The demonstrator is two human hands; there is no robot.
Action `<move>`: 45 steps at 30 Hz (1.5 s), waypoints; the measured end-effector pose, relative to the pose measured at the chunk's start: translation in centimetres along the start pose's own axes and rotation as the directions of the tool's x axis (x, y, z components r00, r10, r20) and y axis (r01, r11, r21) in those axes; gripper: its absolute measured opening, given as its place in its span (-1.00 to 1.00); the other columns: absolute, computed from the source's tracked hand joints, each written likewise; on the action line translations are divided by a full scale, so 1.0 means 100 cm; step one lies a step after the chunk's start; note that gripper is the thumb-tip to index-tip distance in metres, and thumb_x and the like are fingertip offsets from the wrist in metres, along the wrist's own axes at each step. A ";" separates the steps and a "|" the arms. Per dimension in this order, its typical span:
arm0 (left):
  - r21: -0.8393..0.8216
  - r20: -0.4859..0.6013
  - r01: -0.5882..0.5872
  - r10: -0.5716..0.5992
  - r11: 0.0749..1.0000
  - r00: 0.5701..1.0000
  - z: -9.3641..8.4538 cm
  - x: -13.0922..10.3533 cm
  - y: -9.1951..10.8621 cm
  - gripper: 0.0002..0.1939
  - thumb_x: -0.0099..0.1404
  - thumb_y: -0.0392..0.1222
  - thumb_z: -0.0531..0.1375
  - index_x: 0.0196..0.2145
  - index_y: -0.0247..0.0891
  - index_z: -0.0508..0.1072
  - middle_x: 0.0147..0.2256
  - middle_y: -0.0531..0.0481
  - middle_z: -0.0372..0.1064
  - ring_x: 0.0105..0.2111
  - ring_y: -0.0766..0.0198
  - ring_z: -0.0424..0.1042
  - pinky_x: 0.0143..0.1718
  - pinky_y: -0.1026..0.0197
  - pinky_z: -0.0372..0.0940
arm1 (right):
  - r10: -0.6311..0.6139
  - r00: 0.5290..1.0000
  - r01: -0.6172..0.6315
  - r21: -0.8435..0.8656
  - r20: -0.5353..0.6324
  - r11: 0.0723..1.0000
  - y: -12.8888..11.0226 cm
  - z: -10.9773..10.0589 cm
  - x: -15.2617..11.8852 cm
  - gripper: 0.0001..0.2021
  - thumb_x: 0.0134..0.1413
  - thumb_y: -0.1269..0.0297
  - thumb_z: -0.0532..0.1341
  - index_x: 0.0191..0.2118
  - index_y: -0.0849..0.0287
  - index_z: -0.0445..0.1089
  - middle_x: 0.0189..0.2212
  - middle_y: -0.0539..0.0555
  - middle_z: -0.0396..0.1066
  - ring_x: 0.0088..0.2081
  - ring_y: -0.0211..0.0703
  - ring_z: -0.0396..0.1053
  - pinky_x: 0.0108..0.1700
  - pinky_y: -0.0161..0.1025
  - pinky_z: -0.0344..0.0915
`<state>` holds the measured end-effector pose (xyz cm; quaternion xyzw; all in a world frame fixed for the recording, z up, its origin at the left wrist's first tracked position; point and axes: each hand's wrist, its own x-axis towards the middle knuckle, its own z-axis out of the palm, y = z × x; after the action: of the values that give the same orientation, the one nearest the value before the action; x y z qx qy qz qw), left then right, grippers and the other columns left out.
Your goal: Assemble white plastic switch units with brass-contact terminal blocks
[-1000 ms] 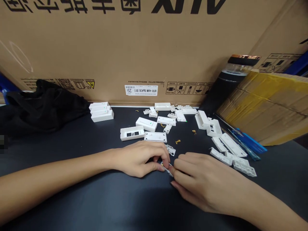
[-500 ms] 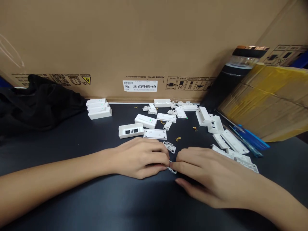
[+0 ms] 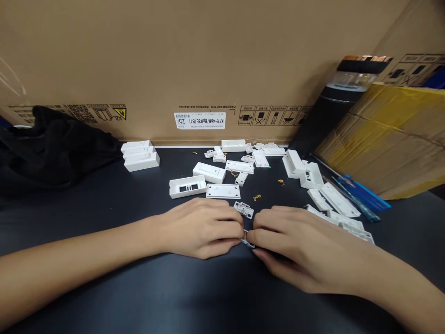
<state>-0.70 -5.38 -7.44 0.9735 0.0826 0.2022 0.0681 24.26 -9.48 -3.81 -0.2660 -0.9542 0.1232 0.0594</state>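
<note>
Closely drawn in, the left hand [image 3: 205,227] keeps a narrow grip, its bunched fingertips on the upper left end of a small white part [image 3: 249,243], while the right hand [image 3: 302,250] has its index fingertip and thumb at the other end, with only a slight space between them. The part sits between the two hands, low and close to the tabletop [image 3: 194,297] (whether it rests there I cannot tell, since fingers cover most of it), and a brassy bit shows on it. Its long axis, as far as it shows, slants from upper left down to lower right, toward the right thumb. Just beyond the fingers lies a slotted white piece [image 3: 244,209] on a similar slant, and past that a loose brass clip [image 3: 257,197]. Near the left hand's knuckles are a flat white plate [image 3: 223,191], a hollow white housing [image 3: 188,186] and a white case [image 3: 209,172] with a green mark. The right hand stands in front of some of the white pieces [image 3: 339,199] on that side. Farther back, a dark bottle [image 3: 330,102] leans beside a taped cardboard piece [image 3: 385,139], before a large carton [image 3: 208,60].
</note>
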 end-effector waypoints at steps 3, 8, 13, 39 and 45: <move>0.022 -0.001 -0.003 0.003 1.000 1.000 0.000 0.000 0.000 -0.80 0.50 -0.23 0.06 -0.18 -0.27 0.48 -0.15 -0.10 0.53 -0.26 0.23 0.46 -0.23 0.19 0.39 | -0.009 1.000 0.008 -0.037 -0.018 0.999 -0.001 0.002 0.000 -0.85 0.32 0.39 0.12 -0.32 0.13 0.36 -0.42 -0.04 0.27 -0.39 -0.20 0.19 -0.30 -0.18 0.07; -0.030 -0.012 0.014 -0.015 0.999 1.000 -0.001 0.000 0.000 -0.81 0.51 -0.23 0.06 -0.16 -0.27 0.47 -0.14 -0.11 0.52 -0.21 0.24 0.50 -0.20 0.23 0.42 | -0.044 0.999 0.042 -0.112 -0.014 0.993 -0.002 0.006 -0.001 -0.85 0.32 0.39 0.10 -0.31 0.13 0.34 -0.40 -0.01 0.31 -0.38 -0.17 0.18 -0.29 -0.15 0.08; -0.123 -0.061 0.019 -0.027 0.992 0.998 -0.001 0.000 0.001 -0.84 0.51 -0.23 0.09 -0.15 -0.29 0.46 -0.14 -0.12 0.55 -0.18 0.24 0.53 -0.14 0.25 0.44 | -0.020 0.999 0.018 -0.084 -0.029 0.996 -0.004 0.006 -0.002 -0.86 0.32 0.39 0.11 -0.30 0.13 0.35 -0.40 -0.02 0.31 -0.37 -0.17 0.22 -0.27 -0.16 0.11; -0.420 0.100 0.356 -0.348 0.835 0.932 0.001 0.001 -0.004 -0.81 0.37 -0.03 0.31 -0.21 -0.20 0.52 -0.14 0.02 0.40 -0.16 0.29 0.44 -0.13 0.26 0.31 | 0.069 0.997 -0.070 0.017 0.016 0.997 -0.008 -0.001 0.003 -0.85 0.32 0.37 0.12 -0.24 0.17 0.45 -0.37 0.01 0.38 -0.32 -0.17 0.31 -0.26 -0.19 0.21; -0.449 0.117 0.361 -0.347 0.817 0.930 0.000 0.003 -0.004 -0.87 0.37 -0.11 0.31 -0.22 -0.21 0.51 -0.16 0.02 0.40 -0.17 0.28 0.43 -0.14 0.25 0.30 | 0.042 0.999 -0.042 0.002 -0.004 0.999 -0.009 0.001 0.004 -0.81 0.33 0.37 0.11 -0.21 0.18 0.49 -0.37 0.03 0.40 -0.31 -0.16 0.33 -0.26 -0.19 0.20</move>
<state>-0.44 -4.92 -7.40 0.8992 0.2104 0.1855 0.3359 23.47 -10.06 -3.66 -0.2862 -0.9481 0.1249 0.0590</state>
